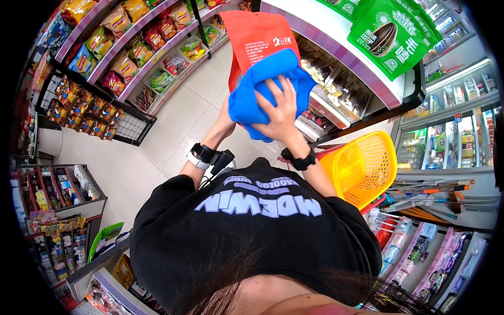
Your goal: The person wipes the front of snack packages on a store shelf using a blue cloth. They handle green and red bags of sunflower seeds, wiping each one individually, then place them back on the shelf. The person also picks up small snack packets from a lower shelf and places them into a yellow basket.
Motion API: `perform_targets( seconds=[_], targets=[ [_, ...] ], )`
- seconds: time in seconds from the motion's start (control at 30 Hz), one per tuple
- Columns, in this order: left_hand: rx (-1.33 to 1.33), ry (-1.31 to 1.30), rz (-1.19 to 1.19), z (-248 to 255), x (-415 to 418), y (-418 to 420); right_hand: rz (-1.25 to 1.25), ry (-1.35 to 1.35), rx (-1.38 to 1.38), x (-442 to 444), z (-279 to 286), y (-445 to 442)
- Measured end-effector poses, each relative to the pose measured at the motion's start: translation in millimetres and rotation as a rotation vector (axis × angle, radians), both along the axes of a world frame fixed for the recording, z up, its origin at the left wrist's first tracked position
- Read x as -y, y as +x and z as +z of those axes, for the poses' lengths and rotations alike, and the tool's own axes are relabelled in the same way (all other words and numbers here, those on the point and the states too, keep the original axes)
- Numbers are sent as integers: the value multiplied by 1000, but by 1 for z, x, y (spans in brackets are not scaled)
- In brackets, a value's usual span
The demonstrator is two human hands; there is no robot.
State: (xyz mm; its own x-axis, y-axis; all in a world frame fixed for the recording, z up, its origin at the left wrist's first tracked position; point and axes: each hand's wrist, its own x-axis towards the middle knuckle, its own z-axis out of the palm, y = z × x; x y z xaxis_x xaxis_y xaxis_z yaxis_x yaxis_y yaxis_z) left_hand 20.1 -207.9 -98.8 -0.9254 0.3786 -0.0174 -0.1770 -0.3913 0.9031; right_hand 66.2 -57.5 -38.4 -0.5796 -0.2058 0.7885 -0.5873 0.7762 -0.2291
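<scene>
A red snack pouch with white print is held up in front of my chest. My left hand supports it from below and behind; its fingers are hidden by the pouch and a blue cloth. My right hand presses the bunched cloth against the front of the pouch, fingers spread over the fabric. The cloth covers the pouch's lower part.
A shelf bearing green sunseed pouches stands ahead right. Stacked yellow baskets are close to my right arm. Chip shelves and a wire rack of hanging snack packs stand on the left.
</scene>
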Motion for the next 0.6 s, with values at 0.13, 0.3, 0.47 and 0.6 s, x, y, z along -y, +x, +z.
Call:
perform_targets(
  seconds=[0.13, 0.3, 0.47, 0.6],
  targets=[
    [83, -66, 19, 16, 4, 3, -26, -47, 5, -51, -23, -11],
    [136, -84, 21, 24, 1, -1, -137, -286, 65, -56, -37, -12],
    [107, 42, -49, 32, -3, 2, -17, 19, -12, -14, -10, 4],
    [-105, 59, -168, 32, 0, 9, 55, 100, -26, 11, 2, 16]
  ],
)
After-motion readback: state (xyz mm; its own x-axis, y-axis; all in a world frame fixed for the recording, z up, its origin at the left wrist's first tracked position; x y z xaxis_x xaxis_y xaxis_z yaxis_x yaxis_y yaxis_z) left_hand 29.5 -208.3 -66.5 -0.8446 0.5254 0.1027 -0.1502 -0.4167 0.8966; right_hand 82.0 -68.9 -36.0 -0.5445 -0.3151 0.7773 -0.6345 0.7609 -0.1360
